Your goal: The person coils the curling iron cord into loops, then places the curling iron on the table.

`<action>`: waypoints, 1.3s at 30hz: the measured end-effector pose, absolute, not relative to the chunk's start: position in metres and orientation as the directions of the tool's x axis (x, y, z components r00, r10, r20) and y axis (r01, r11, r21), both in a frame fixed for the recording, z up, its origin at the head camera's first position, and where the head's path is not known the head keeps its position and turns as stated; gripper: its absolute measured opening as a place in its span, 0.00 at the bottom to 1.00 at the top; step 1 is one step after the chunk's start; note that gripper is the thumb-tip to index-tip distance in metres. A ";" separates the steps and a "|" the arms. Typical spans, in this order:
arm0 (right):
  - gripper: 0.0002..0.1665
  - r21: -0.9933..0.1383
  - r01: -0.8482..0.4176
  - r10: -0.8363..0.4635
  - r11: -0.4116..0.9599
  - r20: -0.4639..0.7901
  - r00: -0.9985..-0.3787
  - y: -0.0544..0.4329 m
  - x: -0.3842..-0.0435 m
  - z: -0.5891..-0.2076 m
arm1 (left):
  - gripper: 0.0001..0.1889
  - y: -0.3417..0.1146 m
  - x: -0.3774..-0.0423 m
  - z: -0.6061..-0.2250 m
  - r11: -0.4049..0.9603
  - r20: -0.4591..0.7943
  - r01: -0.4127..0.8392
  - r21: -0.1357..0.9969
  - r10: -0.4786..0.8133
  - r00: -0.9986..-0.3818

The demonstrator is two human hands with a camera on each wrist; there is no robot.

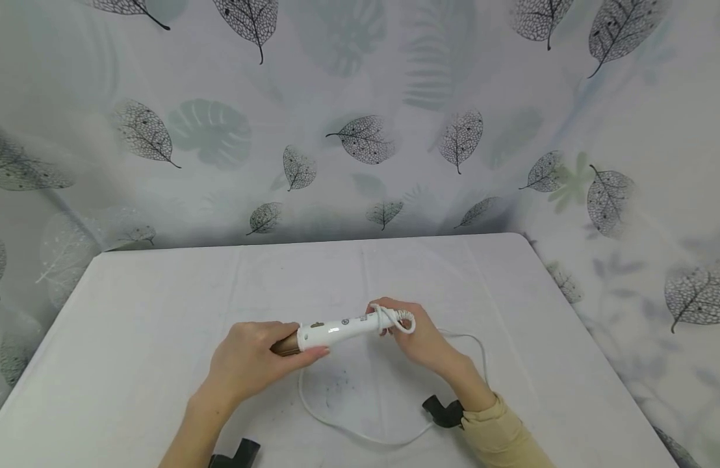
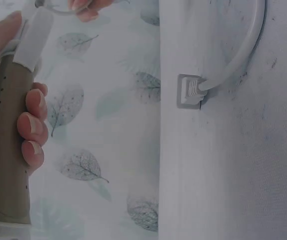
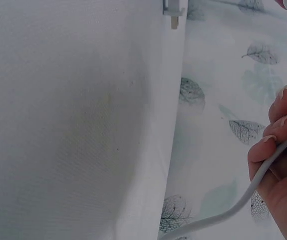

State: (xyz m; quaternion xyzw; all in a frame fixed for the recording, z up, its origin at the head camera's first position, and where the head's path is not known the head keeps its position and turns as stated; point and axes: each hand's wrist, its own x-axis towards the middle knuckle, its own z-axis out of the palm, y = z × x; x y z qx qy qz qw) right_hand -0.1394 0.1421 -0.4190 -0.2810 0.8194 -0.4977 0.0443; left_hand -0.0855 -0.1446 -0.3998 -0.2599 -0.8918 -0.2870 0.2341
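One wand-shaped appliance [image 1: 333, 331], white with a brown section [image 1: 285, 346], is held above a white-covered table [image 1: 161, 292], about midway between the left and right edges and well in from the far edge. Small printed marks and symbols dot its white part, too small to read. Two hands hold it. The left hand [image 1: 251, 361] is wrapped round the brown section, which bears rows of dark dots. The right hand [image 1: 421, 341], its fingers curled, holds one white cord [image 1: 389, 444] at the wand's other end, where the cord is looped round; more cord curves on the table below. One white plug [image 2: 193, 92] rests on the table. Two black fittings [image 1: 444, 413] sit by the wrists, and one beige sleeve [image 1: 503, 432] covers the right forearm. Leaf-printed fabric [image 1: 313, 78] hangs beyond the two rounded far corners.
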 end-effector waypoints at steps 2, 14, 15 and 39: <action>0.12 -0.827 -0.389 -0.490 0.407 0.162 -0.856 0.139 -0.137 -0.419 | 0.31 -0.144 -0.085 -0.399 0.734 0.570 0.559 0.386 0.286 -0.770; 0.10 -0.663 -0.535 -0.558 0.523 0.207 -0.803 0.132 -0.134 -0.416 | 0.25 -0.146 -0.089 -0.401 0.824 0.563 0.439 0.357 0.185 -0.805; 0.12 -0.668 -0.529 -0.557 0.524 0.201 -0.806 0.131 -0.134 -0.416 | 0.25 -0.146 -0.090 -0.402 0.831 0.561 0.429 0.354 0.178 -0.809; 0.03 -0.587 -0.602 -0.477 0.541 0.376 -0.794 0.127 -0.131 -0.419 | 0.33 -0.150 -0.092 -0.406 0.882 0.531 0.276 0.381 0.035 -0.847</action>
